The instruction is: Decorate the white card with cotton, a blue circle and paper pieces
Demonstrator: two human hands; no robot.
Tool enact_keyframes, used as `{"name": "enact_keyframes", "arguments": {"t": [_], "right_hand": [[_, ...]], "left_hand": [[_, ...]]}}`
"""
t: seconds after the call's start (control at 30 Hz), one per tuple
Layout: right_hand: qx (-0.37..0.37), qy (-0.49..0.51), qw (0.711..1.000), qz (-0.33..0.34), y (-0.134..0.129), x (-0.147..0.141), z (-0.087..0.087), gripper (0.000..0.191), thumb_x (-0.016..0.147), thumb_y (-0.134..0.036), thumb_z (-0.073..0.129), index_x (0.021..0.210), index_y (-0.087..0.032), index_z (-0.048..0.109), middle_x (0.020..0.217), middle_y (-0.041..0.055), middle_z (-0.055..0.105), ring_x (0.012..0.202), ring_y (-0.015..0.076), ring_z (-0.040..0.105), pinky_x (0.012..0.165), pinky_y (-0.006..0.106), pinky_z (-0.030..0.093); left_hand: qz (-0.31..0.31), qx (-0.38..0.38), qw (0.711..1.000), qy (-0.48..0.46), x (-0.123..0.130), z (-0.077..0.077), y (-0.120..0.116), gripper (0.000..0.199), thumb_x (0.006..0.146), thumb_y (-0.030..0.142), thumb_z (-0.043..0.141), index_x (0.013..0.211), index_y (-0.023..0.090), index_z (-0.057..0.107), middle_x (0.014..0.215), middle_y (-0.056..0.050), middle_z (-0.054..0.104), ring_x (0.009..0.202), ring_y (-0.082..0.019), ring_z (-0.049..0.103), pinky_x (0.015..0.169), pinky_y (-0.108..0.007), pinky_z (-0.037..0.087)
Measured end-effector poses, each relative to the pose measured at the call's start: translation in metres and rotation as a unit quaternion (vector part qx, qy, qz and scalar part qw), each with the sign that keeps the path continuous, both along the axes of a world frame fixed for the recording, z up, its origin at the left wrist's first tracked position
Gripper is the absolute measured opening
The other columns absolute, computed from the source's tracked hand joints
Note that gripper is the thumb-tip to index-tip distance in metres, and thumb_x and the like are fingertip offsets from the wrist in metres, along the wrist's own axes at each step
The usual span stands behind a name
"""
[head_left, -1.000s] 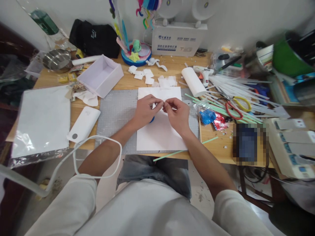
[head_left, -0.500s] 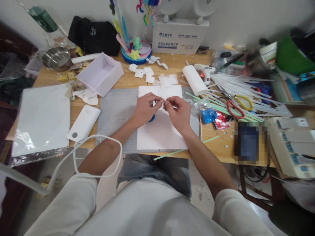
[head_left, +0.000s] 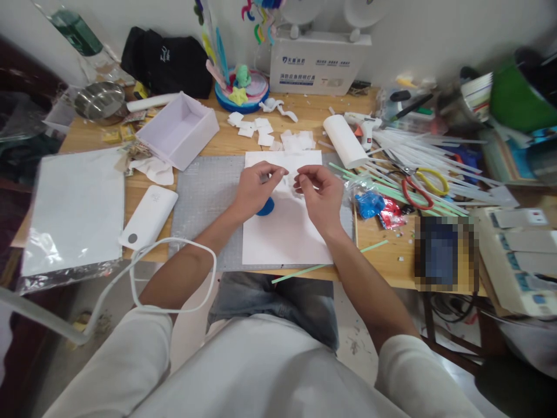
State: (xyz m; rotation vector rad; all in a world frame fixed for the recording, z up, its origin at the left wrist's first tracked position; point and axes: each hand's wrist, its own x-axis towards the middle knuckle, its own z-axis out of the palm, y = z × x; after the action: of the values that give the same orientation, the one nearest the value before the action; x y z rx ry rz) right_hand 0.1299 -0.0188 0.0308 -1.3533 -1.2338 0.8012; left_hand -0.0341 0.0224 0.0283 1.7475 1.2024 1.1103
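Observation:
Above a white sheet of paper (head_left: 285, 238) on the grey cutting mat (head_left: 204, 203), my two hands are a short way apart. My left hand (head_left: 260, 187) is closed in a pinch, thumb against forefinger; anything between them is too small to tell. My right hand (head_left: 322, 194) also has its fingers drawn together, with a tiny pale bit perhaps at the tips. Partly under my left hand lies a round blue piece (head_left: 266, 207) on the paper. Beyond the sheet are several small white squares (head_left: 262, 125) and a pile of white pieces (head_left: 298, 140).
An open pale box (head_left: 180, 136) and a white power bank (head_left: 148, 217) with a cable stand left. To the right are a white roll (head_left: 345, 141), a glue gun (head_left: 365, 129), white sticks (head_left: 413, 148), red-and-yellow-handled pliers (head_left: 418, 188) and a blue packet (head_left: 369, 204).
My fingertips were together over the paper and have now parted, left hand slightly left, right hand slightly right. More of the round blue piece shows.

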Motion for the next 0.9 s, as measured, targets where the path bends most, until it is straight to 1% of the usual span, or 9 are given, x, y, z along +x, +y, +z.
{"name": "enact_keyframes", "arguments": {"t": [0.1, 0.23, 0.37, 0.5, 0.57, 0.67, 0.73, 0.8, 0.9], "right_hand": [[0.018, -0.144, 0.989, -0.028, 0.002, 0.007, -0.001, 0.017, 0.089, -0.022, 0.059, 0.100, -0.021, 0.071, 0.089, 0.0029, 0.074, 0.074, 0.0156, 0.065, 0.071, 0.032, 0.055], [0.023, -0.371, 0.927, 0.046, 0.001, 0.008, -0.002, 0.022, 0.090, -0.022, 0.063, 0.108, -0.022, 0.076, 0.110, 0.0094, 0.074, 0.103, 0.0278, 0.060, 0.095, 0.046, 0.051], [0.003, -0.486, 0.869, 0.091, -0.002, 0.002, -0.006, 0.028, 0.092, -0.026, 0.065, 0.118, -0.021, 0.075, 0.138, 0.0147, 0.062, 0.125, 0.0386, 0.046, 0.098, 0.054, 0.044], [-0.020, -0.509, 0.855, 0.094, -0.004, -0.003, -0.009, 0.020, 0.094, -0.023, 0.062, 0.107, -0.020, 0.076, 0.142, 0.0149, 0.060, 0.130, 0.0410, 0.042, 0.097, 0.057, 0.039], [-0.013, -0.493, 0.866, 0.079, -0.003, -0.004, -0.008, 0.016, 0.094, -0.019, 0.060, 0.098, -0.021, 0.076, 0.139, 0.0125, 0.062, 0.132, 0.0395, 0.043, 0.099, 0.057, 0.037], [0.023, -0.409, 0.912, 0.022, -0.001, -0.001, -0.007, 0.014, 0.093, -0.018, 0.060, 0.089, -0.023, 0.072, 0.125, 0.0093, 0.070, 0.126, 0.0337, 0.050, 0.101, 0.054, 0.038], [0.054, -0.301, 0.952, -0.016, 0.002, 0.002, -0.006, 0.009, 0.093, -0.021, 0.062, 0.089, -0.023, 0.069, 0.107, 0.0068, 0.073, 0.113, 0.0277, 0.058, 0.098, 0.048, 0.043], [0.061, -0.154, 0.986, -0.023, 0.005, 0.005, -0.007, 0.005, 0.092, -0.027, 0.065, 0.088, -0.024, 0.066, 0.091, 0.0031, 0.072, 0.094, 0.0215, 0.063, 0.088, 0.040, 0.049], [0.028, 0.062, 0.998, 0.008, 0.009, 0.005, -0.010, 0.013, 0.085, -0.034, 0.073, 0.086, -0.024, 0.065, 0.079, -0.0017, 0.066, 0.075, 0.0145, 0.062, 0.071, 0.030, 0.049]], "left_hand": [[0.066, 0.007, 0.998, -0.004, -0.004, 0.003, 0.003, 0.029, 0.098, 0.038, 0.062, 0.083, 0.020, 0.078, 0.081, -0.002, 0.074, 0.077, -0.014, 0.064, 0.076, -0.028, 0.047], [0.135, 0.004, 0.991, -0.023, -0.007, 0.004, 0.007, 0.036, 0.098, 0.043, 0.061, 0.072, 0.020, 0.071, 0.067, 0.001, 0.066, 0.070, -0.014, 0.060, 0.074, -0.028, 0.045], [0.127, -0.017, 0.991, -0.032, -0.007, 0.001, 0.009, 0.038, 0.098, 0.041, 0.061, 0.066, 0.020, 0.064, 0.062, 0.002, 0.058, 0.064, -0.013, 0.054, 0.068, -0.029, 0.042], [0.096, -0.027, 0.995, -0.030, -0.006, 0.000, 0.011, 0.040, 0.098, 0.037, 0.058, 0.062, 0.020, 0.057, 0.059, 0.003, 0.053, 0.061, -0.012, 0.049, 0.066, -0.030, 0.038], [0.091, -0.024, 0.995, -0.029, -0.006, 0.000, 0.011, 0.040, 0.097, 0.035, 0.059, 0.061, 0.020, 0.052, 0.058, 0.003, 0.050, 0.061, -0.012, 0.047, 0.066, -0.030, 0.038], [0.086, -0.019, 0.996, -0.033, -0.007, -0.001, 0.012, 0.034, 0.088, 0.030, 0.069, 0.063, 0.020, 0.048, 0.061, 0.004, 0.049, 0.061, -0.011, 0.044, 0.064, -0.028, 0.037], [0.074, -0.018, 0.996, -0.044, -0.007, -0.003, 0.013, 0.030, 0.082, 0.022, 0.072, 0.067, 0.020, 0.047, 0.064, 0.004, 0.049, 0.062, -0.011, 0.044, 0.063, -0.027, 0.038], [0.050, -0.031, 0.996, -0.071, -0.007, -0.004, 0.012, 0.026, 0.080, 0.019, 0.071, 0.071, 0.021, 0.047, 0.069, 0.004, 0.049, 0.063, -0.010, 0.043, 0.062, -0.025, 0.038], [-0.018, -0.094, 0.988, -0.123, -0.006, -0.005, 0.010, 0.014, 0.084, 0.027, 0.070, 0.084, 0.022, 0.057, 0.077, 0.002, 0.053, 0.060, -0.009, 0.042, 0.056, -0.024, 0.036]]}}
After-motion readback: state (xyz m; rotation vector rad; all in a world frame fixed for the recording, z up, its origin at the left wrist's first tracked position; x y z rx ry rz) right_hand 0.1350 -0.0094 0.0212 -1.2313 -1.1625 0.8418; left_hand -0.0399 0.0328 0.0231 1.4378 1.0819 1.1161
